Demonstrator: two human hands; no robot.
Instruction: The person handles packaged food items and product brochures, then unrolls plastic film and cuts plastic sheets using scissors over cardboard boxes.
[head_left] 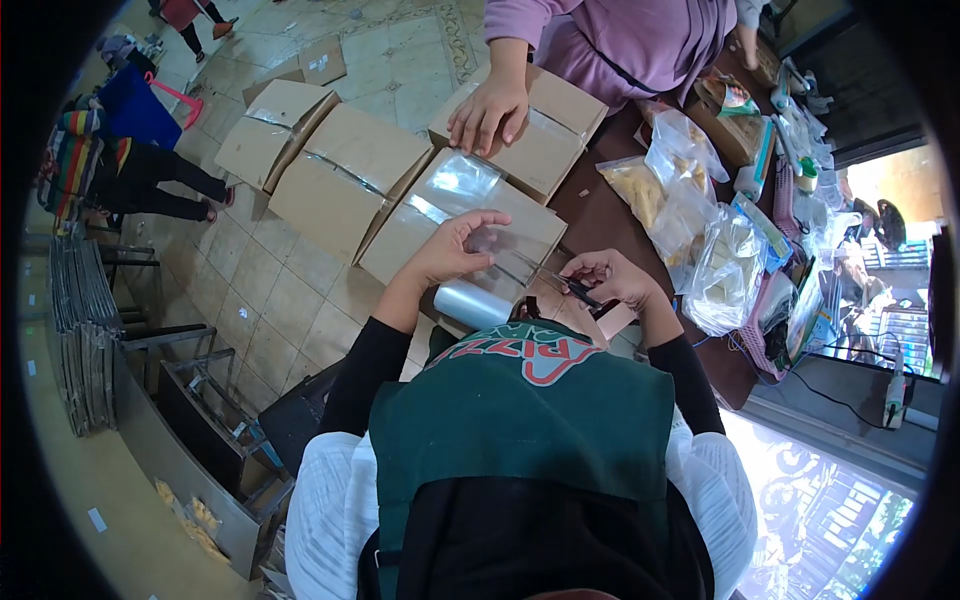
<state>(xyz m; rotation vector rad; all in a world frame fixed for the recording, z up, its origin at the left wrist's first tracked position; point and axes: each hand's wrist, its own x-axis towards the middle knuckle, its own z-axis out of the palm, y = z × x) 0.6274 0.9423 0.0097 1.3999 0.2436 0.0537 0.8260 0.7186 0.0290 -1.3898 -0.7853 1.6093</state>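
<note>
My left hand [455, 250] is closed on the edge of a strip of clear tape [505, 242], which stretches above the nearest cardboard box [425, 225]. My right hand [608, 280] grips dark-handled scissors [578, 290], their blades pointing left toward the strip. Just below my left hand lies a wide roll of clear tape [472, 306]. Shiny tape runs across the top of the box in front of me. Whether the blades touch the strip I cannot tell.
Another person's hand [490, 112] rests on a taped box [550, 130] at the back. More boxes [345, 175] stand in a row leftward. Bagged goods [725, 265] crowd the brown table [600, 190] on the right. A metal frame [215, 365] stands at left.
</note>
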